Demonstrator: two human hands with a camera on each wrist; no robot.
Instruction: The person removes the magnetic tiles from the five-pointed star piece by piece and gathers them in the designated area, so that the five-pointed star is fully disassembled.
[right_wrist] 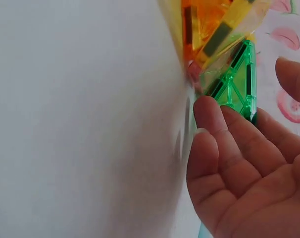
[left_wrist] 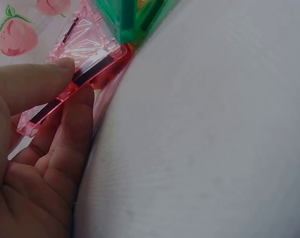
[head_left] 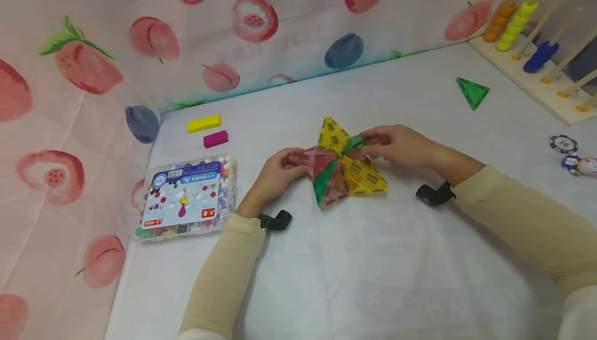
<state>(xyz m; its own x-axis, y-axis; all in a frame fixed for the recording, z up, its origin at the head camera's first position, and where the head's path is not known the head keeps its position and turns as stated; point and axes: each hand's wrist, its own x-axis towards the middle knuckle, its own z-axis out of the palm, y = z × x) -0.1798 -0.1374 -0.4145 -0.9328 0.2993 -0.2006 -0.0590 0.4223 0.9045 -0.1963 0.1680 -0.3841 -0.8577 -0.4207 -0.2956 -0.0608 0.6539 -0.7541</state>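
Note:
A star-like build of translucent magnetic tiles (head_left: 366, 178) in yellow, pink and green lies on the white cloth. My left hand (head_left: 280, 170) pinches the pink triangular tile (left_wrist: 93, 42) at the left point, thumb above and fingers beneath its edge. On the opposite side is my right hand (head_left: 403, 145). Its fingertips touch the green triangular tile (right_wrist: 246, 74), while the thumb stands apart from them in the right wrist view. A yellow point (head_left: 331, 133) sticks out at the back. The right fingers partly cover the build's right side in the head view.
A clear lidded box of small beads (head_left: 186, 197) lies to the left, with yellow (head_left: 204, 123) and magenta blocks (head_left: 215, 139) behind it. At right are a loose green triangle (head_left: 472, 93), a wooden peg board (head_left: 527, 78), a round chip (head_left: 563, 144) and a small figure (head_left: 585, 166).

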